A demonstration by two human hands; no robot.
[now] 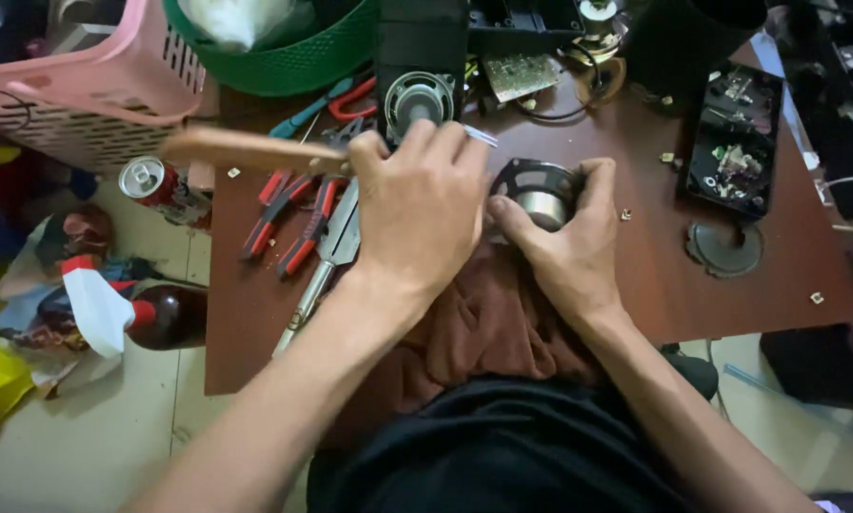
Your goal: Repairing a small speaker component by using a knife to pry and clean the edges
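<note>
Left hand [417,204] clenched wooden-handled tool [246,149]; right hand [564,237] pinched small speaker [540,195] at 3 o'clock — slip risked gouged fingers.

Repair workshop, pliers [288,214], circuit board [521,74], loose speaker [419,98], cluttered table [654,275]

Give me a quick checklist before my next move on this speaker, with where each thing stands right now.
1. Right hand steadies the speaker frame: ok.
2. Left hand grips the wooden-handled tool: ok.
3. Tool tip on the frame: cannot tell, hidden behind the left hand.
4. Frame resting on the brown cloth: cannot tell.
5. Red-handled pliers lie apart from both hands: ok.
6. Drink can at the table's edge: not ok.
</note>
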